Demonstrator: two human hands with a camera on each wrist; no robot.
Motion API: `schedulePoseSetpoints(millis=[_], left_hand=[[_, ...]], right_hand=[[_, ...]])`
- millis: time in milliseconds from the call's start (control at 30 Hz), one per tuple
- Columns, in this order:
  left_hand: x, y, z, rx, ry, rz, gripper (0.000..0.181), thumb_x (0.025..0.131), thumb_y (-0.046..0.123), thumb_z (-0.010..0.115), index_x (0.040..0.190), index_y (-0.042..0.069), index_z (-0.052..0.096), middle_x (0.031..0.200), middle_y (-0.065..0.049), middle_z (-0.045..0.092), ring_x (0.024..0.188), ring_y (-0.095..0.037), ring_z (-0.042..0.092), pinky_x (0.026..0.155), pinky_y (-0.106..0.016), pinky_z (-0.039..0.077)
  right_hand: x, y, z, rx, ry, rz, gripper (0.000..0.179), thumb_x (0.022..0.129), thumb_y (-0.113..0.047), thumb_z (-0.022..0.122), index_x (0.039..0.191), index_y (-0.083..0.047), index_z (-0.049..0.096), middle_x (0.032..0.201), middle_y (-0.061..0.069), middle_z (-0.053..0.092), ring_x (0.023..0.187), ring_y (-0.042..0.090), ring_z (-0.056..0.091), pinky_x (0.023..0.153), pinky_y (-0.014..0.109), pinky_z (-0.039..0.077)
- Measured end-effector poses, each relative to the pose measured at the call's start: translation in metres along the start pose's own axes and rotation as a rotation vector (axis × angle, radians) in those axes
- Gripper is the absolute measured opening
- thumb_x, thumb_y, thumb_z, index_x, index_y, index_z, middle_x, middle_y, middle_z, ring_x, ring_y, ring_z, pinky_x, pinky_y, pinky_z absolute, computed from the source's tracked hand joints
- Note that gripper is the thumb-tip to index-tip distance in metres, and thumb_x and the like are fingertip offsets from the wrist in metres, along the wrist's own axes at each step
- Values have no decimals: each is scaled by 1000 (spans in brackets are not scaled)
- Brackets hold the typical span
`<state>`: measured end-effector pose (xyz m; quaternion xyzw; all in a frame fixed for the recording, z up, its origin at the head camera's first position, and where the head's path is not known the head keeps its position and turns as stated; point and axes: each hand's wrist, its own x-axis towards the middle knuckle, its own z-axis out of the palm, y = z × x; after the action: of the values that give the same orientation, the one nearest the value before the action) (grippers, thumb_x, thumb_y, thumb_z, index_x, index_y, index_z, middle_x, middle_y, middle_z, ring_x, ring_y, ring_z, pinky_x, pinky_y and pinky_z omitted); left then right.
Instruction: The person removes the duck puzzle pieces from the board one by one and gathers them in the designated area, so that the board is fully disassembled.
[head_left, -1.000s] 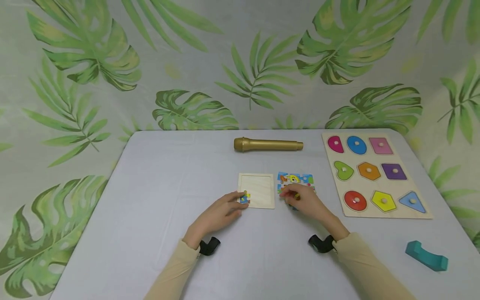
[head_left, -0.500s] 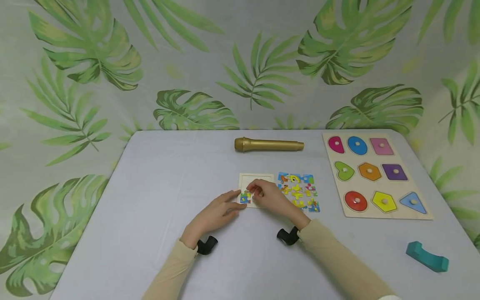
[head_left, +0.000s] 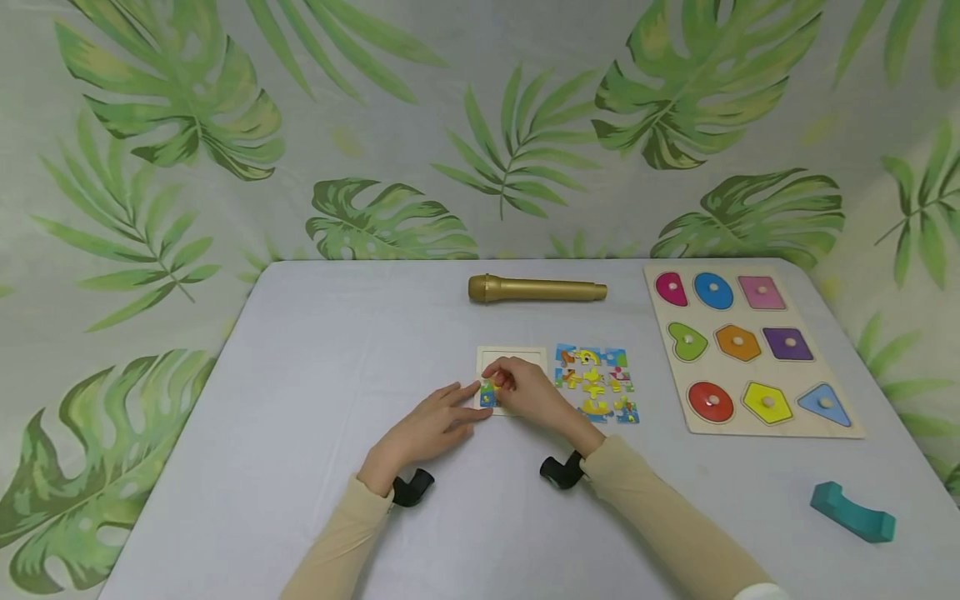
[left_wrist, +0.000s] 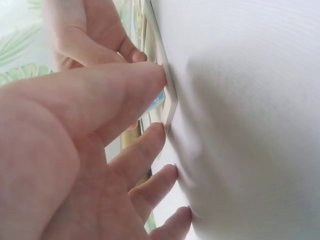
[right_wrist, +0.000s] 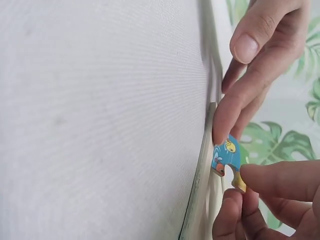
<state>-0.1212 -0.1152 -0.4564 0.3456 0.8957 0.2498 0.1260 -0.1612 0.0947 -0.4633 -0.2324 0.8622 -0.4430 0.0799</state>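
In the head view, a small square wooden puzzle tray (head_left: 531,356) lies mid-table with a blue jigsaw piece (head_left: 487,400) in its near left corner. My left hand (head_left: 429,425) rests against the tray's left edge, fingers extended and fingertips touching the rim. Over the tray, my right hand (head_left: 527,392) pinches a yellowish puzzle piece (right_wrist: 239,182) between thumb and fingers, right beside the blue piece with fish on it. Whether the two pieces interlock is hard to tell. Several other colourful jigsaw pieces (head_left: 595,381) lie in rows just right of the tray.
Behind the tray lies a gold toy microphone (head_left: 536,290). A wooden board with knobbed shapes (head_left: 750,350) takes up the right side of the table, and a teal arch-shaped block (head_left: 852,512) sits near the right front. A leaf-patterned cloth (head_left: 390,125) hangs behind.
My right hand has moved left from the loose pieces to the tray, carrying a piece, and then slightly further toward the corner piece. My left hand has stayed almost in place.
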Motion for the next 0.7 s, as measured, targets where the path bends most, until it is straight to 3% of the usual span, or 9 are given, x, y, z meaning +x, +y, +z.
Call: schedulePoseSetpoints(millis=[167,267,533,700], left_hand=[[-1,0,-1,11,-9,-2,35,97,13,56,132,9,60,151,-17,31,134,-46,27,108,-55,25],[0,-1,-1,16,-11,-7,36,97,14,55,133,11,59,151,-17,32,135,-45,27,109,-53,24],[2,-3,0,30,-7,-1,36,97,14,57,132,11,60,149,-19,34,133,-45,30,109,-52,25],[3,-2,0,33,-3,5,35,97,15,57,131,11,60,149,-19,34,134,-43,30,109,-51,25]], right_hand=[[1,1,-1,1,-4,-12,20,81,11,58,94,-2,66,80,5,55,71,15,50,66,27,46],[-1,5,-6,34,-6,33,21,82,8,58,97,-4,67,84,5,59,73,15,53,69,28,47],[-17,17,-39,125,27,96,17,83,4,62,100,-1,65,85,6,59,76,19,53,68,28,45],[-30,29,-57,95,45,131,14,86,2,62,100,-1,63,85,6,59,77,20,53,67,26,45]])
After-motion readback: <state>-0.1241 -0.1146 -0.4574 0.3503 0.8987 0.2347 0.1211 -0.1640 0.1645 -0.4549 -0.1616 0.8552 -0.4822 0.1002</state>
